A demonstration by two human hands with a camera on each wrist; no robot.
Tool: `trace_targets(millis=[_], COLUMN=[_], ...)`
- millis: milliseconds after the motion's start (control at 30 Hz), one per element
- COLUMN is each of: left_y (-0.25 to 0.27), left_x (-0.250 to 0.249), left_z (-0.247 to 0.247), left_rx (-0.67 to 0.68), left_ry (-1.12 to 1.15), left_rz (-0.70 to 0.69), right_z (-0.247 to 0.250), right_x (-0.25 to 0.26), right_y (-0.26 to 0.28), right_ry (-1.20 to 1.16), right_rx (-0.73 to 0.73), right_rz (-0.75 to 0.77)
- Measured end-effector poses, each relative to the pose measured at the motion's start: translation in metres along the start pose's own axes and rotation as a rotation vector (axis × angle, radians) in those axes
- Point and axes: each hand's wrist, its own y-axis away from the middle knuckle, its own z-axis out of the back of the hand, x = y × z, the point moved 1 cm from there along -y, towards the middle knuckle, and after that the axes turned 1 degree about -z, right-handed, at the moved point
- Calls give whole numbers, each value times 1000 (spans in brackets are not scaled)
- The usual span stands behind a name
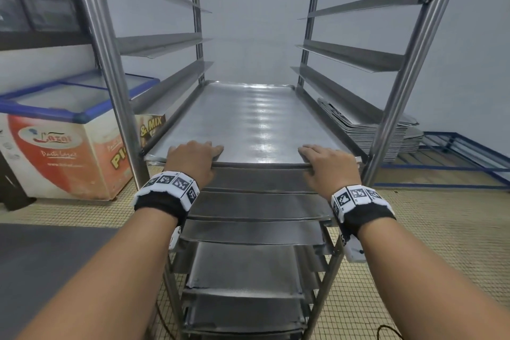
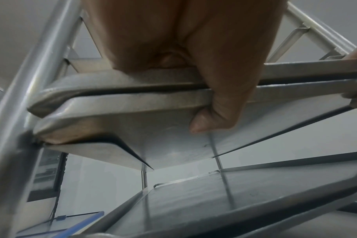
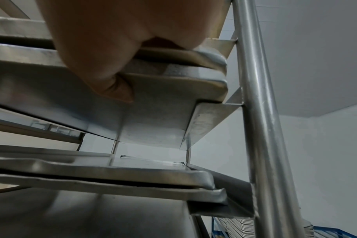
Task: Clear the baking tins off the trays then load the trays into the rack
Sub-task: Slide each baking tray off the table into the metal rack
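head view: trays [image 1: 248,119] sit on the rack [image 1: 110,69] runners, the top one bare of tins, with more loaded trays below it. the left hand [image 1: 193,159] and right hand [image 1: 328,167] each grasp the near rim, fingers on top. a spare tray stack [image 1: 386,130] lies on the floor beyond.

left wrist view: the thumb [image 2: 210,119] curls under what look like two nested trays, their corner resting on the runner.

right wrist view: the thumb [image 3: 112,87] pinches likewise under the rim beside the post [image 3: 255,96]. the push likely goes best kept level and even, both edges staying on their ledges.
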Motion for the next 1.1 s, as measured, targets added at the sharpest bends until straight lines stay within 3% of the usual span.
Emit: trace_targets(millis=[367,533,667,733,800,833,900,967,1100], left_y=[-37,-37,-29,-19,-10,-6,3,11,4], left_x=[6,8,12,14,18,21,28,37,71], left_z=[-17,-14,-6,-2,4,11,29,50,63], left_rx=[-43,7,53,12,-153,-312,-699,-941,-1028], left_ry=[0,19,167,425,593,567,496,552,730], left_rz=[-22,-44,-77,-97,-107,-90,-4,172,525], right_z=[-16,-17,-9,-2,11,19,37,53,71], right_x=[-6,-5,2,2,-2,-5,-15,-28,-61], right_y=[-22,-23,-22,-20,-17,-15,-11,-8,-18], right_ry=[-20,-6,106,91,-23,-115,-299,-372,-455], right_rx=[30,41,88,203,280,256,42,-251,-616], right_rz=[-16,-25,-68,-74,-83,-108,-170,-275,-620])
